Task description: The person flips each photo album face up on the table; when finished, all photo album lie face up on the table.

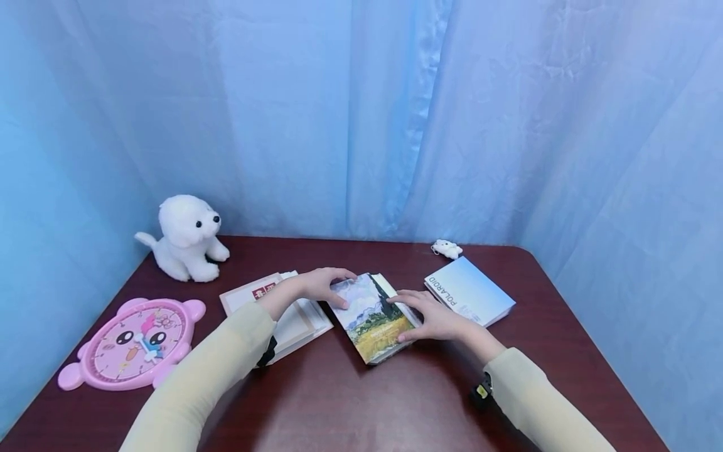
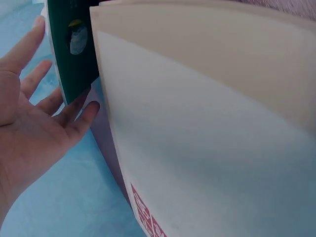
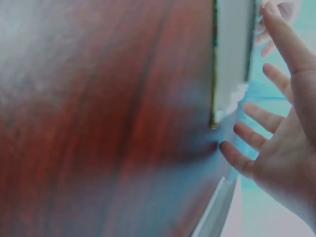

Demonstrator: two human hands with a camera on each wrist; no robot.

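A thick book (image 1: pixel 375 323) with a painted landscape cover lies at an angle on the table's middle. My left hand (image 1: pixel 323 285) is at its upper left corner, thumb over the cover. The left wrist view shows that hand's fingers spread beside the book's dark green side (image 2: pixel 74 54). Along the right edge, my right hand (image 1: pixel 435 317) rests with thumb and fingertips at the cover. In the right wrist view its fingers are spread and relaxed next to the page block (image 3: pixel 233 54). Under my left forearm is a cream book (image 1: pixel 290 329) with a red label, partly hidden.
A blue-white POLAROID album (image 1: pixel 477 292) lies right of my right hand, a small white plush (image 1: pixel 447 249) behind it. To the left are a white toy dog (image 1: pixel 189 238) and a pink clock (image 1: pixel 135 345). Blue curtains (image 1: pixel 294 125) surround the dark red table (image 1: pixel 361 414).
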